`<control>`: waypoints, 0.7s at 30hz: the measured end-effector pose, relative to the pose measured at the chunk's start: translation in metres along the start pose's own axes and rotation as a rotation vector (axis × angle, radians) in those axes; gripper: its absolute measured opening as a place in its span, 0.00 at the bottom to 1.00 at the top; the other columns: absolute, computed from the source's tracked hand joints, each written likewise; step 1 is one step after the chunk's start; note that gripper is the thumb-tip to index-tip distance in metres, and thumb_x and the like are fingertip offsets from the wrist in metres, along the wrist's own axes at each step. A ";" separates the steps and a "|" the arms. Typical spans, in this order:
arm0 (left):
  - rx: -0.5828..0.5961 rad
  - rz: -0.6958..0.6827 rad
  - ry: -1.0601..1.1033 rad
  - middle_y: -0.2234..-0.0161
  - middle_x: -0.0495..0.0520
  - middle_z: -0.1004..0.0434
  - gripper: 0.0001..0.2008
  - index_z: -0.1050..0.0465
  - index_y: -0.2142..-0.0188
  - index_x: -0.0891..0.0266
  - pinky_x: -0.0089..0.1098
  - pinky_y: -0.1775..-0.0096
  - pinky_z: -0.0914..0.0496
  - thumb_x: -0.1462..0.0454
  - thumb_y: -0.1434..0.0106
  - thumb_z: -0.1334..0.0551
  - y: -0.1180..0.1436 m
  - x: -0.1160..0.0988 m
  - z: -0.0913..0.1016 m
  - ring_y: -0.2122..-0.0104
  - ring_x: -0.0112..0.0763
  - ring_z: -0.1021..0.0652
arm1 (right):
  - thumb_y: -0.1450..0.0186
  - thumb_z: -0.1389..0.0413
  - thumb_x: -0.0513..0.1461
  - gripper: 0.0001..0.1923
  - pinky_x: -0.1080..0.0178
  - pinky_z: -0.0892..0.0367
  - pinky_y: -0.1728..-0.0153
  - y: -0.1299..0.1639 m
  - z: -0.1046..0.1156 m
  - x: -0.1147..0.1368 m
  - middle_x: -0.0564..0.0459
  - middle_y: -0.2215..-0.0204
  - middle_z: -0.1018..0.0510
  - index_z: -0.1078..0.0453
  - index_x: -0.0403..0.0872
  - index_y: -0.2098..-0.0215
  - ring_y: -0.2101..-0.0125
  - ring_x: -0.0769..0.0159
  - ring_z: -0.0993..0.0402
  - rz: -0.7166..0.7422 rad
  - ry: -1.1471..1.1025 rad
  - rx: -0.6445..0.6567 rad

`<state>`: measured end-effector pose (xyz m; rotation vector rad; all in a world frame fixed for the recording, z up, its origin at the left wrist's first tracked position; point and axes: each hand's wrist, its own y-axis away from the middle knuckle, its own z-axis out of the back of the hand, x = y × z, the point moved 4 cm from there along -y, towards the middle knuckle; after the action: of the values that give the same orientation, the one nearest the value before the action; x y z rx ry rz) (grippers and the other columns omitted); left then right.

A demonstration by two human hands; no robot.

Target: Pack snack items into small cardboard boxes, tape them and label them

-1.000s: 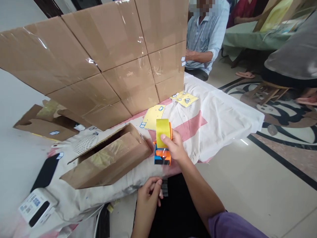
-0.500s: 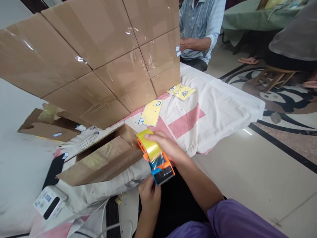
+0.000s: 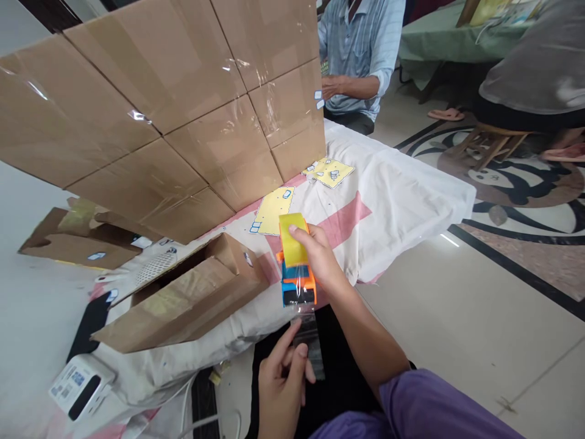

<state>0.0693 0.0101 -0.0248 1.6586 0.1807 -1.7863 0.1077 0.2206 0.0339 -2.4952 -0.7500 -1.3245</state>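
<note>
While my right hand gripped the tape roll, my left hand pinched the tape strip; it looked thin, sticky and floppy.

1. There is a single view, taken from a camera worn on the person's head; no second view shares the scene.
2. It faces forward and down, over the person's own two hands, which sit low in the middle of the frame and close to the lens.
3. Beyond the hands it looks across the white cloth spread on the floor, with the cloth's far edge towards the top.
4. The taped cardboard wall fills the upper left, very near the camera.
5. At the top right, farther off, it takes in a seated person's sleeve.
</note>
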 end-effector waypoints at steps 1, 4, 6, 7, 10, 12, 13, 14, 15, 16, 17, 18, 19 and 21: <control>0.008 0.023 0.015 0.84 0.48 0.30 0.35 0.24 0.44 0.65 0.19 0.85 0.48 0.41 0.41 0.36 0.002 -0.004 0.000 0.89 0.16 0.41 | 0.37 0.41 0.52 0.17 0.64 0.32 0.76 0.000 0.001 0.001 0.57 0.76 0.29 0.33 0.48 0.68 0.76 0.66 0.27 0.039 0.015 -0.010; -0.003 0.099 0.071 0.85 0.48 0.31 0.38 0.24 0.44 0.65 0.18 0.85 0.51 0.40 0.44 0.34 0.005 -0.011 0.003 0.89 0.15 0.43 | 0.36 0.41 0.53 0.18 0.65 0.32 0.75 0.001 0.002 0.002 0.55 0.75 0.27 0.31 0.47 0.67 0.75 0.66 0.27 0.142 0.066 -0.029; -0.024 0.133 0.102 0.86 0.47 0.32 0.38 0.24 0.45 0.65 0.17 0.85 0.52 0.40 0.45 0.33 0.007 -0.013 0.006 0.90 0.14 0.44 | 0.37 0.41 0.53 0.19 0.65 0.32 0.74 0.001 0.000 0.000 0.54 0.74 0.26 0.30 0.46 0.67 0.74 0.66 0.26 0.164 0.069 -0.024; -0.028 0.142 0.109 0.87 0.47 0.32 0.38 0.23 0.45 0.65 0.16 0.85 0.52 0.40 0.45 0.32 0.008 -0.013 0.008 0.90 0.13 0.44 | 0.36 0.41 0.53 0.18 0.65 0.31 0.74 0.001 -0.002 -0.001 0.54 0.74 0.26 0.30 0.46 0.67 0.74 0.66 0.26 0.163 0.064 -0.016; -0.059 0.147 0.102 0.87 0.47 0.33 0.38 0.23 0.46 0.64 0.16 0.85 0.52 0.40 0.47 0.31 0.009 -0.011 0.013 0.90 0.13 0.44 | 0.36 0.41 0.52 0.17 0.66 0.31 0.74 0.001 -0.008 -0.004 0.56 0.75 0.27 0.30 0.46 0.67 0.75 0.69 0.29 0.178 0.062 0.010; -0.090 0.135 0.089 0.87 0.46 0.34 0.37 0.22 0.47 0.63 0.16 0.86 0.53 0.40 0.47 0.31 0.008 -0.008 0.017 0.90 0.14 0.44 | 0.36 0.41 0.50 0.16 0.67 0.31 0.74 0.000 -0.011 -0.006 0.57 0.75 0.29 0.30 0.46 0.68 0.76 0.70 0.31 0.177 0.059 0.025; -0.104 0.125 0.083 0.88 0.46 0.34 0.36 0.21 0.47 0.63 0.17 0.86 0.53 0.40 0.47 0.31 0.007 -0.006 0.018 0.90 0.14 0.45 | 0.36 0.41 0.50 0.15 0.67 0.31 0.75 0.000 -0.012 -0.007 0.57 0.76 0.29 0.31 0.46 0.69 0.77 0.70 0.31 0.158 0.049 0.030; -0.119 0.113 0.077 0.88 0.46 0.35 0.36 0.21 0.48 0.63 0.17 0.86 0.53 0.41 0.48 0.31 0.006 -0.005 0.019 0.90 0.14 0.45 | 0.36 0.41 0.50 0.16 0.66 0.32 0.76 0.000 -0.014 -0.008 0.57 0.76 0.29 0.31 0.46 0.68 0.77 0.70 0.31 0.128 0.036 0.034; -0.136 0.102 0.070 0.88 0.45 0.35 0.35 0.21 0.49 0.63 0.17 0.86 0.53 0.41 0.48 0.30 0.005 -0.004 0.019 0.90 0.14 0.45 | 0.37 0.41 0.51 0.16 0.66 0.32 0.76 0.000 -0.015 -0.009 0.57 0.76 0.30 0.31 0.46 0.68 0.78 0.69 0.31 0.088 0.020 0.037; -0.157 0.089 0.062 0.87 0.45 0.34 0.34 0.20 0.50 0.63 0.18 0.85 0.52 0.41 0.48 0.30 0.003 -0.002 0.019 0.90 0.15 0.44 | 0.37 0.41 0.51 0.16 0.65 0.32 0.76 0.001 -0.016 -0.010 0.56 0.76 0.29 0.32 0.47 0.68 0.78 0.68 0.30 0.044 0.002 0.039; -0.180 0.077 0.052 0.87 0.46 0.33 0.34 0.20 0.51 0.63 0.18 0.85 0.51 0.42 0.48 0.30 0.002 -0.001 0.018 0.89 0.15 0.43 | 0.37 0.41 0.52 0.17 0.65 0.31 0.76 0.003 -0.017 -0.011 0.56 0.76 0.29 0.32 0.47 0.68 0.78 0.67 0.29 0.001 -0.018 0.042; -0.205 0.067 0.040 0.86 0.46 0.32 0.33 0.20 0.51 0.63 0.19 0.85 0.50 0.42 0.48 0.30 0.001 0.000 0.017 0.89 0.16 0.43 | 0.37 0.41 0.52 0.17 0.64 0.31 0.76 0.004 -0.018 -0.012 0.55 0.76 0.28 0.32 0.47 0.68 0.78 0.66 0.28 -0.043 -0.041 0.047; -0.226 0.060 0.028 0.85 0.47 0.31 0.33 0.20 0.52 0.64 0.19 0.85 0.49 0.42 0.48 0.30 0.000 0.001 0.016 0.88 0.17 0.42 | 0.38 0.40 0.52 0.17 0.63 0.31 0.76 0.006 -0.019 -0.013 0.54 0.76 0.28 0.32 0.47 0.67 0.77 0.65 0.27 -0.085 -0.068 0.059; -0.244 0.044 -0.003 0.84 0.47 0.30 0.30 0.20 0.55 0.64 0.21 0.85 0.48 0.42 0.46 0.32 -0.004 0.005 0.014 0.88 0.18 0.42 | 0.38 0.40 0.53 0.18 0.63 0.31 0.77 0.009 -0.022 -0.016 0.53 0.75 0.26 0.31 0.47 0.66 0.77 0.63 0.25 -0.158 -0.125 0.095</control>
<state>0.0555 0.0035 -0.0279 1.4753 0.3437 -1.6616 0.0894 0.1989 0.0341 -2.5053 -1.0320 -1.1584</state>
